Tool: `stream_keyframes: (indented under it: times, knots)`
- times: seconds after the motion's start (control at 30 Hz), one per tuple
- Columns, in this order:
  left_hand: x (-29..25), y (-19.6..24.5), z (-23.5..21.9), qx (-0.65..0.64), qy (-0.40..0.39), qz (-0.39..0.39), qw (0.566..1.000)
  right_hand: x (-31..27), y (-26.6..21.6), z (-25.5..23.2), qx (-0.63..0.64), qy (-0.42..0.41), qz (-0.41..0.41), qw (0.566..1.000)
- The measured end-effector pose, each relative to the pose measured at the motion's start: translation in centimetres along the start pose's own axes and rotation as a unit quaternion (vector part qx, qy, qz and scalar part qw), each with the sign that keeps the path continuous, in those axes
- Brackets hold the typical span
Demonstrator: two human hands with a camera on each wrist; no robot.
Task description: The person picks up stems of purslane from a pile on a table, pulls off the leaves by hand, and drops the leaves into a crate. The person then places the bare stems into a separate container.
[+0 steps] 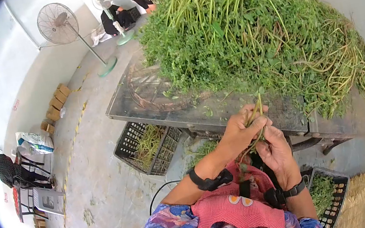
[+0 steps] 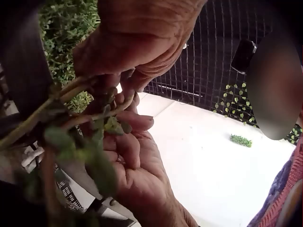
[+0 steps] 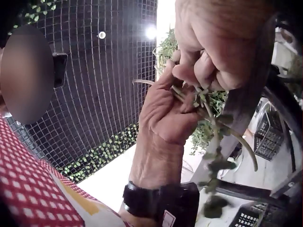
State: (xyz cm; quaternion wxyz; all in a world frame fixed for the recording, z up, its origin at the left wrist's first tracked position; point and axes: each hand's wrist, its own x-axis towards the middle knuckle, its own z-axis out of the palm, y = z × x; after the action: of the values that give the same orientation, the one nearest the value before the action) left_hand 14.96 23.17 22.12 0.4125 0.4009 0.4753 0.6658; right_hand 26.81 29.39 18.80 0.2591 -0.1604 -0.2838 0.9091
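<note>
Both hands meet over the near edge of the table, working on a small bunch of green leafy stems. In the head view my left hand holds the stems between thumb and fingers. Just to its right, my right hand pinches the same bunch lower down. Up close in the left wrist view, the stems run out to the left from between the fingers, with blurred leaves in front. A curved stem and its drooping leaves hang below both hands in the right wrist view.
A large heap of leafy greens covers much of the dark table. Below stand a black crate with stems and another crate with greens. Standing fans, cardboard boxes and other people are farther off.
</note>
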Motion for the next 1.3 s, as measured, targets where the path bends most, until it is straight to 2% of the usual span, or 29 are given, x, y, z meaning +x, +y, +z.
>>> stream_keyframes:
  times: [0.13, 0.17, 0.2, 0.23, 0.3, 0.37, 0.43, 0.5, 0.57, 0.6, 0.63, 0.7, 0.83, 0.9, 0.97, 1.03, 1.17, 1.3]
  knots:
    - [-0.4, -0.2, 0.1, -0.050, 0.021, 0.014, 0.998, 0.0, 0.0, -0.7, -0.053, -0.004, -0.027, 0.998]
    - [-0.4, -0.2, 0.0, -0.049, 0.021, 0.019, 0.998, -0.2, -0.1, -0.6, -0.100, 0.015, -0.054, 0.993]
    - [-0.5, -0.3, 0.0, -0.025, 0.058, 0.040, 0.997, -0.4, -0.1, -0.5, -0.147, 0.034, -0.082, 0.985]
    - [-0.4, -0.1, 0.0, -0.001, 0.095, 0.061, 0.994, -0.5, -0.2, -0.8, -0.149, 0.030, -0.084, 0.985]
    - [-0.3, 1.3, -1.3, -0.018, 0.115, 0.056, 0.992, -0.7, -0.6, -1.3, -0.049, 0.048, -0.107, 0.992]
    - [-0.2, 1.8, -1.6, -0.038, 0.136, 0.052, 0.989, -1.2, -1.1, -0.6, -0.052, 0.056, -0.104, 0.992]
    - [-0.4, 1.3, -0.8, -0.003, 0.095, 0.088, 0.992, -1.6, -1.2, 0.7, -0.079, 0.012, -0.044, 0.996]
    - [-0.5, 0.2, -0.3, -0.036, 0.075, 0.065, 0.994, -1.5, -1.0, 0.8, -0.109, -0.006, -0.041, 0.993]
    - [-0.8, 0.2, 0.3, -0.097, 0.051, -0.001, 0.994, -1.7, -0.6, 0.2, -0.099, -0.050, -0.012, 0.994]
    - [-0.9, 0.0, 0.5, -0.090, 0.057, 0.010, 0.994, -2.0, -0.7, 0.5, -0.138, -0.057, -0.018, 0.989]
    - [-1.1, -0.1, 0.3, -0.094, 0.062, 0.008, 0.994, -2.2, -0.7, 0.6, -0.139, -0.055, -0.012, 0.989]
    - [-1.1, 0.3, 0.0, -0.015, 0.055, 0.027, 0.998, -2.4, -0.7, 0.6, -0.239, -0.006, -0.037, 0.970]
    - [-1.4, 0.5, 0.0, 0.041, 0.034, 0.025, 0.998, -2.6, -1.0, 0.1, -0.246, -0.012, -0.038, 0.968]
    - [-1.6, 0.2, -0.1, 0.113, -0.026, 0.053, 0.992, -2.6, -1.2, 0.4, -0.250, -0.016, -0.057, 0.966]
    - [-1.8, 0.5, -0.2, 0.110, -0.034, 0.047, 0.992, -2.6, -1.3, 0.5, -0.254, -0.020, -0.075, 0.964]
    - [-1.8, 0.5, -0.3, 0.087, -0.010, 0.042, 0.995, -2.9, -1.3, 0.0, -0.237, -0.029, -0.045, 0.970]
    - [-1.8, -0.1, -0.3, 0.028, -0.011, 0.019, 0.999, -2.8, -1.0, -0.4, -0.223, -0.014, -0.015, 0.975]
    - [-1.8, -0.3, -0.3, 0.054, -0.025, 0.020, 0.998, -2.5, -1.1, -0.5, -0.237, 0.006, -0.059, 0.970]
